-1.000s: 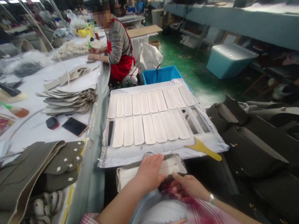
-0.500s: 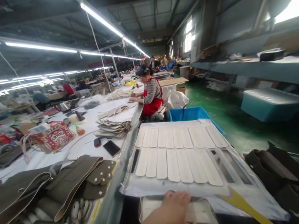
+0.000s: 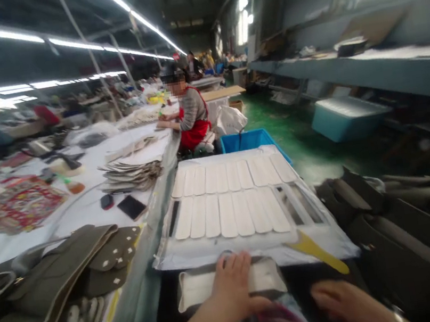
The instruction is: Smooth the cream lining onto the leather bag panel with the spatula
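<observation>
In the head view your left hand (image 3: pixel 233 282) lay flat, fingers slightly spread, on the pale stack (image 3: pixel 195 293) just off the board's (image 3: pixel 197 255) near edge. Your right hand (image 3: pixel 343 303) was too blurred to tell its state. The stack looked light and floppy, best gripped at both short ends.
</observation>
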`<control>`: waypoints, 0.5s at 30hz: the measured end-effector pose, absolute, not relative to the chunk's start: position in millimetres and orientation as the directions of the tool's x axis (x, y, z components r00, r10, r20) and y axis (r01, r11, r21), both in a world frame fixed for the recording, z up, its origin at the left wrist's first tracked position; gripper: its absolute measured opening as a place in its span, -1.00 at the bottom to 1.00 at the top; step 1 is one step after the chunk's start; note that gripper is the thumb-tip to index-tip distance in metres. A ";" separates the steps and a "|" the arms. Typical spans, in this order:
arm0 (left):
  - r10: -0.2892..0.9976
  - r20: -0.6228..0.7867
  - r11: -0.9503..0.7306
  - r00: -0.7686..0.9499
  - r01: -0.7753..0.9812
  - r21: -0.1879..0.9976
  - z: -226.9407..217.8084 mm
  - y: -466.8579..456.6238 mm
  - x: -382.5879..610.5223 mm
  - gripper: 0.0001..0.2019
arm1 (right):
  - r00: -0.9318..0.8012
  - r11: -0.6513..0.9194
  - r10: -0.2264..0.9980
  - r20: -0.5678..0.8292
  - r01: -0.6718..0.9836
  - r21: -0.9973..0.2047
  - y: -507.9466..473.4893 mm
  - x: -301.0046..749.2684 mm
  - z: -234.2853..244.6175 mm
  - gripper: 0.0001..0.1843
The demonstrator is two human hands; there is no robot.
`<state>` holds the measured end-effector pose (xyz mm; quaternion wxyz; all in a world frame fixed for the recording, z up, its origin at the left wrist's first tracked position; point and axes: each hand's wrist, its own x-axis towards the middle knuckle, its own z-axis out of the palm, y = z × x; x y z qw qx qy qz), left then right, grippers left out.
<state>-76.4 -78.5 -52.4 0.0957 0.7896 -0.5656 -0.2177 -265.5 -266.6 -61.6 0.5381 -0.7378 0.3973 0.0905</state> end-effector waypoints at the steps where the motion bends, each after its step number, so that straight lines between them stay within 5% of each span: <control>1: -0.931 -0.231 -0.350 0.282 -0.867 0.356 -54.2 -79.3 -77.3 -0.02 | 0.653 -0.199 -0.541 -0.530 -0.711 -0.674 -273.6 -272.6 -67.7 -0.75; 4: -0.941 -0.204 -0.318 0.269 -0.910 0.266 -61.8 -83.3 -75.6 -0.12 | 0.623 -0.472 -0.674 -0.397 -0.776 -0.418 -302.1 -272.4 -81.3 -0.69; 9: -0.949 -0.228 -0.261 0.216 -0.947 0.190 -71.3 -86.2 -70.1 -0.14 | 0.554 -0.480 -0.761 -0.337 -0.830 -0.283 -359.0 -229.4 -89.2 -0.53; 15: -0.962 -0.226 -0.198 0.152 -0.960 0.197 -82.2 -86.9 -62.6 -0.17 | 0.373 -0.422 -0.742 -0.557 -0.906 -0.046 -380.0 -227.9 -114.5 -0.50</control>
